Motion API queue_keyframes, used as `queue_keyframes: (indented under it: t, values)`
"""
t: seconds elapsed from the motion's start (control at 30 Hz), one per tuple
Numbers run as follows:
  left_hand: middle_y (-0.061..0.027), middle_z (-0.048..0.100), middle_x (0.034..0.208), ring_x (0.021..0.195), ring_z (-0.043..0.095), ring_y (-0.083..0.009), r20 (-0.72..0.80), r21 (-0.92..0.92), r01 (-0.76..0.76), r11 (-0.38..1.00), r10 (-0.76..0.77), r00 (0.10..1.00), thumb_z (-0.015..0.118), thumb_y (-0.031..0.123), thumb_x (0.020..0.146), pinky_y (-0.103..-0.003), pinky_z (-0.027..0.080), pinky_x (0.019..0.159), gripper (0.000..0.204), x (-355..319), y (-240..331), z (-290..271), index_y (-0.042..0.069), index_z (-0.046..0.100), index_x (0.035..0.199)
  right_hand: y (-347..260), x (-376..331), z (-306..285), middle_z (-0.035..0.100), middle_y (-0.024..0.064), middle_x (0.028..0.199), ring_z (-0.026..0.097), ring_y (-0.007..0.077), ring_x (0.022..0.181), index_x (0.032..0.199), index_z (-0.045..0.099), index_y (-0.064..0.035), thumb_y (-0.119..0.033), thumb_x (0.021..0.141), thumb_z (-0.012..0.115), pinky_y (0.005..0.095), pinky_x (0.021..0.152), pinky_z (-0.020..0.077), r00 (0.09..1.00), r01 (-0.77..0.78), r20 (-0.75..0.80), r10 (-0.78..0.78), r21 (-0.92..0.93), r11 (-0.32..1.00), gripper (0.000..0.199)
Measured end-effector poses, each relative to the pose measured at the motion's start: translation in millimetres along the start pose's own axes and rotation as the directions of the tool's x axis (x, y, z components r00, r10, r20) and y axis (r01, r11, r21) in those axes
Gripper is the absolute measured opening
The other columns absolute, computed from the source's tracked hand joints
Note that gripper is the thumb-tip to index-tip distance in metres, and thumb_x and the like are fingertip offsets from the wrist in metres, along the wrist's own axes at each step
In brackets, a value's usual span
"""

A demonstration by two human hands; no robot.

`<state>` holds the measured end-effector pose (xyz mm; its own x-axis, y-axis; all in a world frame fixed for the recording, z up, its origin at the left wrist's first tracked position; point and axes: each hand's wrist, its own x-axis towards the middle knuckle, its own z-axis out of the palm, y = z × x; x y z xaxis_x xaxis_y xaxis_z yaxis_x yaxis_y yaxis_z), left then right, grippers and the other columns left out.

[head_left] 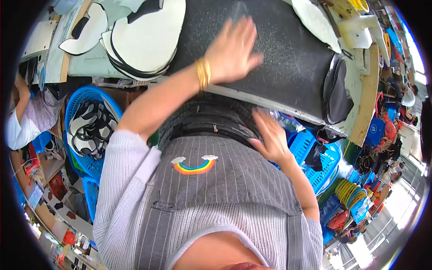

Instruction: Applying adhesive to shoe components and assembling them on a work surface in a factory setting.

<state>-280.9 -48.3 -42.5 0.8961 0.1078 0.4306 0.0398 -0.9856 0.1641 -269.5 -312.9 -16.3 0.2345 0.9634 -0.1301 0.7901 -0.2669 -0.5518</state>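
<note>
My left hand (233, 50) reaches over the black work surface (283, 49), palm down, fingers stretched out and a little blurred. It holds nothing, and a yellow band (202, 74) circles its wrist. Pale specks of dust lie scattered on the black surface beyond it. My right hand (273, 138) hovers by the table's front edge beside my grey striped apron (225, 166), fingers extended, nothing in it. Left of my left hand lies a stack of white cut pieces with black backing (146, 38). Several black cut pieces (336, 92) sit stacked at the surface's right end.
More white pieces lie at the far left (92, 29) and far right (315, 22). A blue basket (72, 112) of black and white scraps stands to my left, another blue basket (330, 173) to my right. A person's arm (21, 92) shows at the left edge.
</note>
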Motion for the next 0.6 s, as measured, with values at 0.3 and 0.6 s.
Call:
queue_keyframes:
  t: [0.3, 0.6]
  values:
    - [-0.0096, 0.066, 0.100, 0.093, 0.061, -0.0171, 0.344, -0.922, 0.337, 0.193, 0.002, 0.939, 0.053, 0.020, 0.092, -0.030, 0.048, 0.083, 0.025, -43.5, 29.5, -91.8, 0.000, 0.064, 0.103, 20.7, 112.0, -71.7, 0.061, 0.0184, 0.107, 0.059, 0.0346, 0.096, 0.106, 0.060, 0.0018, -0.001, 0.075, 0.062, 0.0371, 0.083, 0.0486, 0.750, 0.273, -0.586, -0.308, -0.151, 0.950, 0.031]
    - [-0.0157, 0.045, 0.134, 0.128, 0.039, -0.0250, 0.104, -0.982, 0.089, 0.168, 0.080, 0.991, 0.032, 0.024, 0.096, -0.039, 0.028, 0.106, 0.044, 30.8, 117.2, -58.4, -0.003, 0.042, 0.129, -27.0, 19.5, -25.9, 0.038, 0.0165, 0.138, 0.033, 0.0253, 0.130, 0.135, 0.034, 0.0024, -0.027, 0.097, 0.035, 0.0337, 0.107, 0.0251, 0.624, 0.397, -0.383, 0.681, 0.906, 0.146, 0.048]
